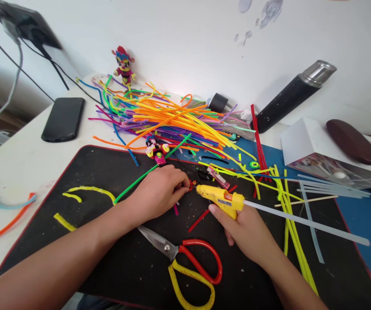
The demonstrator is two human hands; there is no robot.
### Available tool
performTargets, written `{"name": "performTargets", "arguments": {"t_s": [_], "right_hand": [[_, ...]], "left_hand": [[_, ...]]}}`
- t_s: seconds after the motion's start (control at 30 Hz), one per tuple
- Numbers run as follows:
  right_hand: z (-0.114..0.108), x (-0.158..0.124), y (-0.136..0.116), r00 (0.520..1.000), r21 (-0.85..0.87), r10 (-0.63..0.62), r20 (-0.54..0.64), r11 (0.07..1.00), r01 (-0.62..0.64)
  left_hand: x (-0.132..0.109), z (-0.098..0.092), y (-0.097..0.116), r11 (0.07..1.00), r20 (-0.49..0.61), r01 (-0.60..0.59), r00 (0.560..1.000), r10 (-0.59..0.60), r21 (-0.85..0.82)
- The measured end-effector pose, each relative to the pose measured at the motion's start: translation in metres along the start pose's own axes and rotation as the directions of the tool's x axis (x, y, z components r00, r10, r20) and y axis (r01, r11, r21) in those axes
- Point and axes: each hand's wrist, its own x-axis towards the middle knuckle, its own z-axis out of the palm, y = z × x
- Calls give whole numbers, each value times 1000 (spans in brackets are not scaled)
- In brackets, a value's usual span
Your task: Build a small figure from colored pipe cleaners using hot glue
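My right hand [242,226] is wrapped round the handle of a yellow hot glue gun [219,197], with a long translucent glue stick [308,221] jutting out behind. The gun's nozzle points left, close to a small red piece [192,185] pinched in the fingertips of my left hand [166,187]; its exact shape is too small to make out. Just beyond my left hand a small pipe cleaner figure [158,150] lies by a green pipe cleaner [149,172]. Scissors [174,250] with one red and one yellow handle lie on the mat nearer to me.
Behind the black mat [101,267] lies a heap of colourful pipe cleaners [172,116]. A second figure [124,64] stands by the wall. Around are a phone [63,119], a leaning black flask [289,103], a white box [304,137], yellow pipe cleaners [292,232] and spare glue sticks [334,187].
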Motion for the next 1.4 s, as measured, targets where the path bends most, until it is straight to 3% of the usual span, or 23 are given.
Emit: {"name": "performTargets", "arguments": {"t_s": [1.4], "right_hand": [[0, -4, -4, 1000, -2, -18, -15, 1000, 18]], "left_hand": [[0, 2, -3, 1000, -4, -22, 1000, 22, -10]]}}
